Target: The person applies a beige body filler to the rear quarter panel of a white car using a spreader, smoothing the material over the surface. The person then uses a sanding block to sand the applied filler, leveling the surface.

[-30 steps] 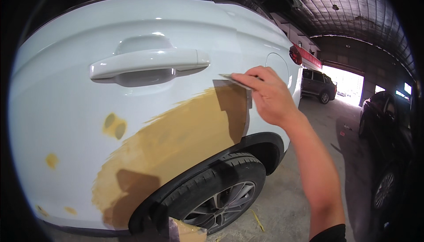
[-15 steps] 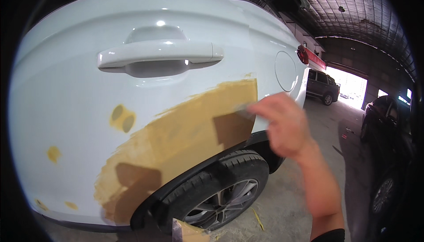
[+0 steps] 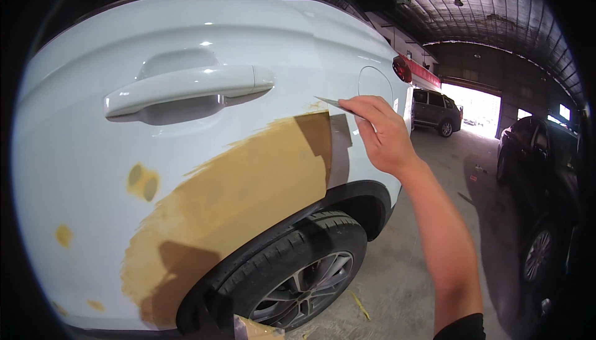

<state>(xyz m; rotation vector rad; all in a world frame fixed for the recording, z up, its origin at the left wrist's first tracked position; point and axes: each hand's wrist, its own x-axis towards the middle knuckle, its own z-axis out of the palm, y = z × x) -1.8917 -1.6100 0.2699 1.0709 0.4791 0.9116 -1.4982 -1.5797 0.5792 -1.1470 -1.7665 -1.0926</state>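
Note:
My right hand [image 3: 383, 134] is closed on a thin grey putty scraper [image 3: 338, 102], seen almost edge-on, its tip near the upper rear corner of a broad tan patch of body filler [image 3: 248, 172]. The filler covers the lower rear part of a white car door [image 3: 68, 154], above the wheel arch, with streaky upper and left edges. Whether the scraper touches the panel, I cannot tell. At the lower edge, part of a putty-smeared board [image 3: 256, 329] shows; what holds it is hidden. My left hand is out of view.
A door handle [image 3: 186, 91] juts out above the filler. Smaller yellowish spots [image 3: 143, 182] dot the door. Below are the black arch trim [image 3: 366, 194] and tyre [image 3: 298, 247]. Yellow scraps [image 3: 360, 306] lie on the concrete floor. A dark car [image 3: 546, 160] stands at right.
My right hand and the scraper have moved up from the filler's rear middle to its upper rear corner. The view has shifted, and the filler there looks more even.

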